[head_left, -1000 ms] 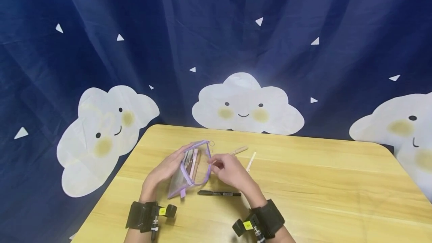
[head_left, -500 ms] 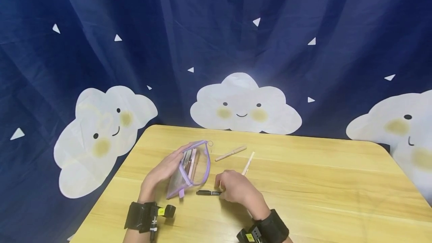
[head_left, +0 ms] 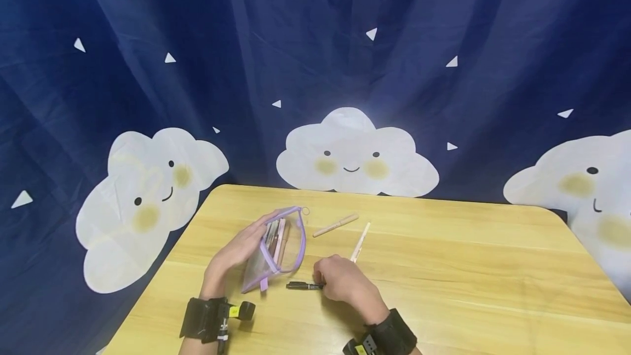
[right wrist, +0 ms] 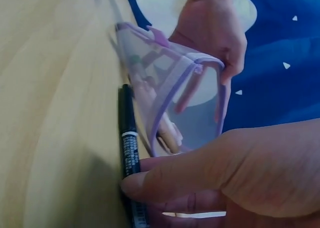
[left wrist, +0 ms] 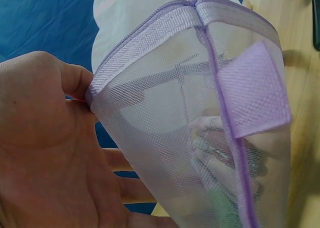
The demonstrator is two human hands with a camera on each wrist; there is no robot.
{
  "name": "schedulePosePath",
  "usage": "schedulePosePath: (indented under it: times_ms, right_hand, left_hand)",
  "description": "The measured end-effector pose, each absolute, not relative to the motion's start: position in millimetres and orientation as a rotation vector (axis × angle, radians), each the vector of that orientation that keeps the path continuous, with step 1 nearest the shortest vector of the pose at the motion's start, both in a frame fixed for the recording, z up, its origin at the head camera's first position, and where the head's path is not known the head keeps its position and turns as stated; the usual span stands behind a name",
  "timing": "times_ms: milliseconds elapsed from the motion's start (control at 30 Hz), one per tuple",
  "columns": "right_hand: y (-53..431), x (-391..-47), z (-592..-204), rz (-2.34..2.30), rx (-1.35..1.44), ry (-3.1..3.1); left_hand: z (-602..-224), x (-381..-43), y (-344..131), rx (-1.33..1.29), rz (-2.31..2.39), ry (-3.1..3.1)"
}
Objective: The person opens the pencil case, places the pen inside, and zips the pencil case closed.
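Observation:
My left hand holds a see-through mesh pencil case with purple trim, thumb pinching the rim of its open mouth in the left wrist view. Several pens, some pinkish and brown, lie inside the case. To the right of it, my right hand pinches a black marker low over the tabletop. The thumb presses on the barrel, while the capped end points toward the case. Part of the marker is hidden behind the hand in the head view.
A tan pen lies on the wooden table right of the case's mouth. Beside it, a cream-white pen lies partly behind my right hand. A dark blue curtain with clouds hangs past the far edge.
My right hand has come away from the case's mouth, down and toward me, and has taken hold of the black marker. My left hand keeps its hold on the pencil case.

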State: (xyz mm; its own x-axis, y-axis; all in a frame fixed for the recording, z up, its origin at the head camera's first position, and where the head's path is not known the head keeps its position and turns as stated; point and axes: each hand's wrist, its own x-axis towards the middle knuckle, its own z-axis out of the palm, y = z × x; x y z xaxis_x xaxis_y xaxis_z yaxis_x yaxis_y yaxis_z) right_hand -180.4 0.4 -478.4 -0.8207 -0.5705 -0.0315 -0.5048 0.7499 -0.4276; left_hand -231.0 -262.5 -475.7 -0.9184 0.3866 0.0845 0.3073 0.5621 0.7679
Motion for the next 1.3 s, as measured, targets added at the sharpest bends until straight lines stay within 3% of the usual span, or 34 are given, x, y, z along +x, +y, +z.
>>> schedulePosePath:
  times_ms: [667,1300]
  right_hand:
    - [37,-188,-455,-0.769,-0.702,2.836]
    - [-9,-214,-473,-1.281,-0.468,2.744]
  left_hand:
    - [-472,-228,-262,0.631,1.297,2.693]
    - [-474,-229,-262,0.605,1.293,2.692]
